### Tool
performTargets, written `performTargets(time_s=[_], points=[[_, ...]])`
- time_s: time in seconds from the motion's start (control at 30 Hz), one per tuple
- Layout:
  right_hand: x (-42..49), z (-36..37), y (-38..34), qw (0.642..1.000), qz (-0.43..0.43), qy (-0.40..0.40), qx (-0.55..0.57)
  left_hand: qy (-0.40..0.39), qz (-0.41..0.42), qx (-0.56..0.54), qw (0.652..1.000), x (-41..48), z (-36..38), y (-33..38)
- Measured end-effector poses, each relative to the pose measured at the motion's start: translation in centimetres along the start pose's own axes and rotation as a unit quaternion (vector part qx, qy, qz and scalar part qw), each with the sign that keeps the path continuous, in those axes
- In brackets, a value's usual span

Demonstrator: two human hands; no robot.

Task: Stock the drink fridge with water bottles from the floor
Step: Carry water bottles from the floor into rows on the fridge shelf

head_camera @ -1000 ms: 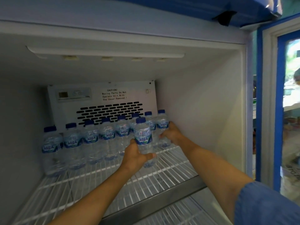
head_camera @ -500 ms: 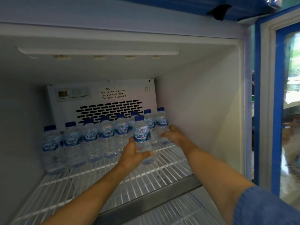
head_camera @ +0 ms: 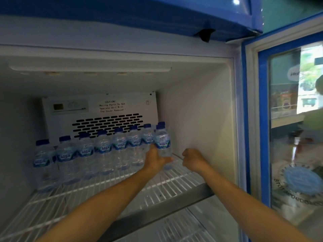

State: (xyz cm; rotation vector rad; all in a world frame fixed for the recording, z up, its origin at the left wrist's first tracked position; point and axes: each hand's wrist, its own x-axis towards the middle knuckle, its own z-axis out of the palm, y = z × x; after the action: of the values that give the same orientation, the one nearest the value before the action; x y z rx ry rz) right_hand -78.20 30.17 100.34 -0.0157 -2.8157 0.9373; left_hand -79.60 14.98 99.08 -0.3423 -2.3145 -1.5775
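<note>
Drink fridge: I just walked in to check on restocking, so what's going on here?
A person is stocking the wire shelf. The left hand grips a water bottle at the right end of the row of bottles along the back, near the side wall. The right hand is beside it, fingers curled, holding nothing.

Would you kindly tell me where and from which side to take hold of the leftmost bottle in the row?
Around its labelled middle, from the front: the leftmost bottle stands upright, a neighbour crowds its right, the front is unobstructed.
</note>
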Motion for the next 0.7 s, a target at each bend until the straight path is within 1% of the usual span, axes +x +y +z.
performTargets(time_s=[0.1,0.2,0.33,0.43,0.5,0.6,0.7], points=[[-0.3,0.3,0.2,0.999,-0.014,0.033,-0.001,-0.010,0.021,0.029,0.999,1.4,2.3,0.1],[-0.4,0.4,0.2,0.999,-0.010,0.025,-0.026,-0.002,0.022,0.038,0.999,2.6,3.6,-0.1],[-0.8,0.5,0.0,0.996,-0.014,-0.027,-0.082,0.028,0.020,0.047,0.998,3.2,4.2,-1.0],[-1.5,0.3,0.0,0.982,-0.035,-0.118,-0.145,0.046,0.020,0.064,0.997,3.0,4.2,-1.6],[-2.0,0.3,0.2,0.969,-0.050,-0.156,-0.183,0.049,0.023,0.078,0.995,2.8,4.1,-1.5],[-2.4,0.5,0.7,0.958,-0.062,-0.172,-0.220,0.042,0.023,0.085,0.995,2.6,3.8,-1.4],[-2.4,0.5,0.6,0.950,-0.070,-0.187,-0.238,0.022,-0.003,0.087,0.996,2.5,3.4,-1.3]])
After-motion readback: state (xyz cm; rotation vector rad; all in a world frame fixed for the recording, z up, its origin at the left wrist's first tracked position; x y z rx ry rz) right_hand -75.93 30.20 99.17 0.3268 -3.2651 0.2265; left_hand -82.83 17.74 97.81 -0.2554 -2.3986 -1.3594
